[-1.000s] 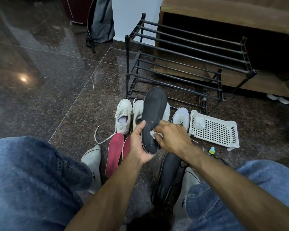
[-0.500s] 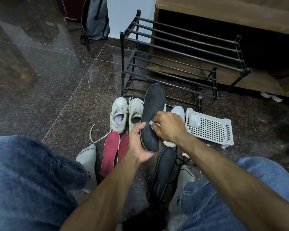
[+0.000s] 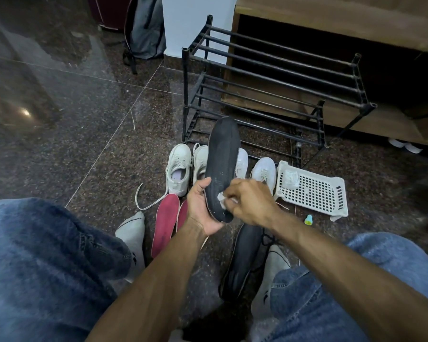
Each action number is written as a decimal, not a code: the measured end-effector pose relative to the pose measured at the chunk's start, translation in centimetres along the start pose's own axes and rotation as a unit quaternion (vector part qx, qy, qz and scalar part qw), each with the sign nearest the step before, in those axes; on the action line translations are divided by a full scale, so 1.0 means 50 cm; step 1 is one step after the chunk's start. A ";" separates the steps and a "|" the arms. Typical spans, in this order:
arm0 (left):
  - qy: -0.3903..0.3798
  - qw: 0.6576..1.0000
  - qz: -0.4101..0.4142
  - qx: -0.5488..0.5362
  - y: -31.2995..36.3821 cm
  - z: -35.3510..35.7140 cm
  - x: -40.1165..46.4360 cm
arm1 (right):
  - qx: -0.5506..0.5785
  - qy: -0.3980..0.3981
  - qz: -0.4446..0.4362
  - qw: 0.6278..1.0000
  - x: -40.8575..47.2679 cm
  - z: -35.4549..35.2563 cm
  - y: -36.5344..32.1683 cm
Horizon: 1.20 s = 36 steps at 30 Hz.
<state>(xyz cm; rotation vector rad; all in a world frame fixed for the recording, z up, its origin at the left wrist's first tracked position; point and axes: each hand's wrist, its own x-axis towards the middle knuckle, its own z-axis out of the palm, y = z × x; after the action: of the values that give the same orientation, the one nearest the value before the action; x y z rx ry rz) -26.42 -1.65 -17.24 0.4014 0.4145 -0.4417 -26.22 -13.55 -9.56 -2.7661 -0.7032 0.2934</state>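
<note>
A long black insole (image 3: 223, 159) stands upright above the floor, its heel end cupped in my left hand (image 3: 200, 206), thumb on its left edge. My right hand (image 3: 250, 202) pinches a small white wipe (image 3: 221, 199) and presses it against the lower part of the insole. A second black insole (image 3: 244, 262) lies on the floor between my legs. Two red insoles (image 3: 165, 225) lie side by side just left of my left hand.
Two pairs of white sneakers (image 3: 179, 169) stand in front of a black metal shoe rack (image 3: 269, 90). A white perforated plastic tray (image 3: 311, 191) lies at the right, a small yellow-green cap (image 3: 308, 220) beside it. My jeans-clad knees and grey-socked feet flank the insoles.
My right hand has slid the wipe back down the insole towards its heel end. The left hand keeps its hold.
</note>
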 end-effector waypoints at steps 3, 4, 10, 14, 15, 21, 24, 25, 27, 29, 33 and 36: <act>-0.001 1.000 0.000 -0.001 0.005 -0.012 0.011 | -0.011 -0.045 -0.062 0.997 -0.030 0.005 -0.022; -0.003 1.000 -0.003 -0.002 0.005 -0.011 0.011 | -0.027 -0.029 -0.060 0.997 -0.022 0.001 -0.018; 0.002 1.000 -0.017 0.010 -0.009 0.001 0.003 | -0.057 0.089 0.067 0.992 0.064 -0.020 0.020; 0.005 1.000 -0.018 -0.010 0.006 -0.008 0.004 | -0.011 0.035 -0.058 0.998 0.019 0.003 -0.013; 0.008 1.000 -0.025 -0.005 0.007 -0.011 0.004 | -0.020 0.021 -0.083 0.996 0.006 0.008 -0.020; -0.003 1.000 -0.025 0.012 -0.014 0.009 0.001 | -0.054 0.101 0.020 0.993 0.058 -0.005 0.015; -0.002 1.000 -0.028 -0.004 -0.013 0.005 -0.001 | -0.025 0.129 0.047 0.990 0.057 0.008 0.008; -0.001 0.999 -0.032 -0.009 -0.011 -0.001 -0.001 | -0.007 0.120 0.029 0.992 0.044 0.018 0.000; 0.020 0.999 -0.041 -0.011 -0.010 -0.013 0.002 | 0.015 0.081 -0.035 0.996 0.009 0.037 -0.015; 0.030 0.999 -0.045 -0.003 -0.017 -0.022 0.007 | 0.000 0.052 -0.057 0.997 -0.007 0.041 -0.016; -0.010 0.999 -0.032 -0.011 -0.035 -0.004 0.001 | -0.021 0.109 0.040 0.993 0.036 0.020 0.037; -0.014 1.000 -0.018 -0.004 -0.035 0.004 -0.007 | -0.016 0.121 0.126 0.984 0.060 0.010 0.066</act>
<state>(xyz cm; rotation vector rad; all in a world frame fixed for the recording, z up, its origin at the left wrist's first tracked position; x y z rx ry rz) -27.48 -3.06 -17.41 0.3807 0.3970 -0.4805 -22.32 -14.74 -11.41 -2.8553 -0.3004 -0.0074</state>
